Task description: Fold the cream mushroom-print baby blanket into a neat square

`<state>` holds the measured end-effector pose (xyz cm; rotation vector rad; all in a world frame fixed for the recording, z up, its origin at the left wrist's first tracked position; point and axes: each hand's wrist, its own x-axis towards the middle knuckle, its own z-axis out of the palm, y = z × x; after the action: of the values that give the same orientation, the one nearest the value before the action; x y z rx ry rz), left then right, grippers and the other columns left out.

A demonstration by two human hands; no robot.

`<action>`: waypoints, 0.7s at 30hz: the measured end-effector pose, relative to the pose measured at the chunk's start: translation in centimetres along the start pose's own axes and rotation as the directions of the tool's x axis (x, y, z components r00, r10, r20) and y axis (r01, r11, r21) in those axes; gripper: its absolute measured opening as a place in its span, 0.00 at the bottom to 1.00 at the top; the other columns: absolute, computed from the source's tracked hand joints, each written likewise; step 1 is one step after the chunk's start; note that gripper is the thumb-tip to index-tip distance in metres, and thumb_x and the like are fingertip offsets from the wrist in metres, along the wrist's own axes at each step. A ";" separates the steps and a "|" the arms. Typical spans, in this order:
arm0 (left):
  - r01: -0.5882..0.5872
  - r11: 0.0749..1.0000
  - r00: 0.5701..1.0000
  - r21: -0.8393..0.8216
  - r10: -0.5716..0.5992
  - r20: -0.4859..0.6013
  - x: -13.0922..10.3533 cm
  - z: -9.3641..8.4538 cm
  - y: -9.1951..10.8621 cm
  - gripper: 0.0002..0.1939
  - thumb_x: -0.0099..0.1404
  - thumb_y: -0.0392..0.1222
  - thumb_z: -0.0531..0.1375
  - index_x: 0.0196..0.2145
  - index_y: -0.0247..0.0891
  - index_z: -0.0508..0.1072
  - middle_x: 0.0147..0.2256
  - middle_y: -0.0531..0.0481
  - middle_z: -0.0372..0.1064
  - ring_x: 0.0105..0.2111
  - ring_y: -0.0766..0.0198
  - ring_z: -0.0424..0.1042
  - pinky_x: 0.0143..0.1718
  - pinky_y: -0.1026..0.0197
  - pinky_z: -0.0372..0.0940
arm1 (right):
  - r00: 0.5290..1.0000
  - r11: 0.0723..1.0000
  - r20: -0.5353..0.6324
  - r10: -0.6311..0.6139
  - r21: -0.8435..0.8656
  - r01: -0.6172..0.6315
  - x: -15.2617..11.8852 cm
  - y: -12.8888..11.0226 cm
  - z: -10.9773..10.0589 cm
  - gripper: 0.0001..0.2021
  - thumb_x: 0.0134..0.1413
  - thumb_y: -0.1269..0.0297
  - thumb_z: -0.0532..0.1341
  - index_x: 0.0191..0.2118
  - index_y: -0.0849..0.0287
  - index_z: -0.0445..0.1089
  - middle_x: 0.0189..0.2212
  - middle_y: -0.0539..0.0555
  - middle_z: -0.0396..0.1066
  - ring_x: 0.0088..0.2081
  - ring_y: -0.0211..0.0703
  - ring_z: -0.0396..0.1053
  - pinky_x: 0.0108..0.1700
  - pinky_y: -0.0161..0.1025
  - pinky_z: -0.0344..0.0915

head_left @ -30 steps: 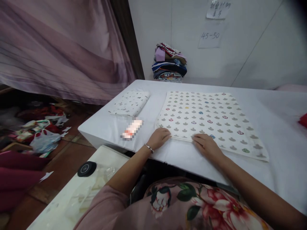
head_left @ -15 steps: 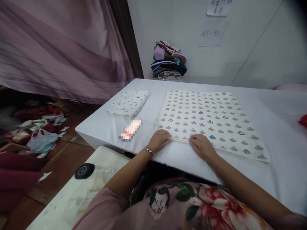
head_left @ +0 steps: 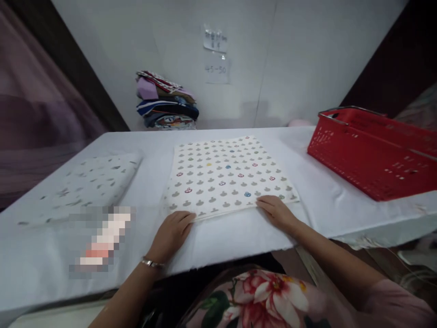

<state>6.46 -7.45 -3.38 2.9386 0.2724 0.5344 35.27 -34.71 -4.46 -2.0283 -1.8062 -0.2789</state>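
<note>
White-covered table (head_left: 221,243) spans the frame, patterned cloth (head_left: 218,174) flat at centre, your left hand (head_left: 173,233) at its near-left corner, right hand (head_left: 278,213) on its near edge, likely steadying it, fingers together, pinching or pressing can't tell.

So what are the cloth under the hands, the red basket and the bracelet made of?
Cloth: probably cotton or a blend, matte; it lies flat without shine.
Basket: likely smooth molded plastic, judging by its even red colour and the holes through its walls.
Bracelet: shiny and silvery, perhaps metal, though too small to be sure.
</note>
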 end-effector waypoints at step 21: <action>-0.022 0.992 1.000 0.122 0.021 0.009 1.6 0.4 0.7 0.18 0.60 0.34 0.49 0.46 0.37 0.71 0.44 0.43 0.70 0.44 0.54 0.67 0.46 0.51 0.62 | 0.967 0.964 -0.018 0.256 0.078 -0.254 -6.6 8.3 -4.9 0.23 0.48 0.72 0.54 0.53 0.55 0.63 0.53 0.57 0.64 0.54 0.46 0.61 0.54 0.51 0.60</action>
<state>8.22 -7.79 -3.09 3.0643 0.2821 0.5271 43.09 -43.34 -4.17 -2.1625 -1.4941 -0.1596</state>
